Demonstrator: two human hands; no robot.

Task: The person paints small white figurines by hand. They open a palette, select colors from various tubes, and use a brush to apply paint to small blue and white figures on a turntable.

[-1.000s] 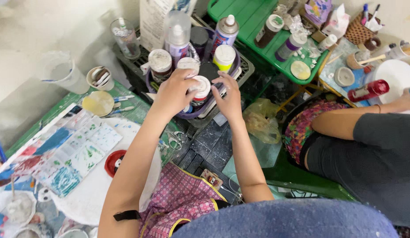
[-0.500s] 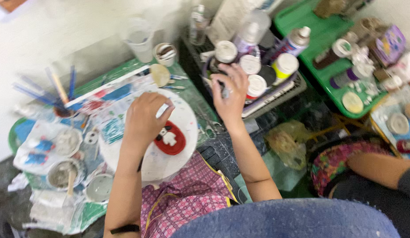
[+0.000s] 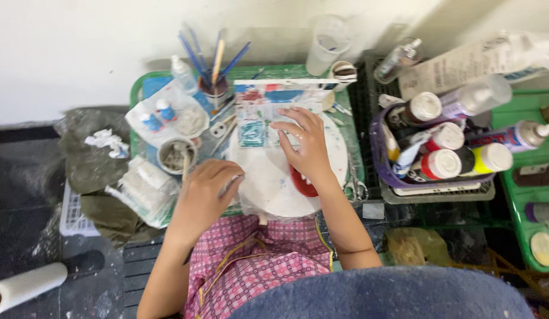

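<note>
My left hand (image 3: 205, 194) is curled at the left rim of a round white plate (image 3: 267, 184), and a small pale object shows between its fingers. With its fingers spread, my right hand (image 3: 309, 143) rests flat on the plate next to a small painted sheet (image 3: 255, 123). It partly covers a red lid (image 3: 303, 185). Both forearms reach out over my pink patterned lap.
Behind the plate stand a cup of brushes (image 3: 212, 88), a small bowl (image 3: 173, 155) and a clear cup (image 3: 327, 50). Scissors (image 3: 357, 189) lie at the plate's right. A purple basket (image 3: 381, 156) of paint bottles and a green tray (image 3: 522, 198) lie to the right. A paper roll (image 3: 26, 286) lies on the floor at lower left.
My view swung left from the paint bottles to the plate. My right hand left the basket and came onto the plate. My left hand drew back to the plate's left rim.
</note>
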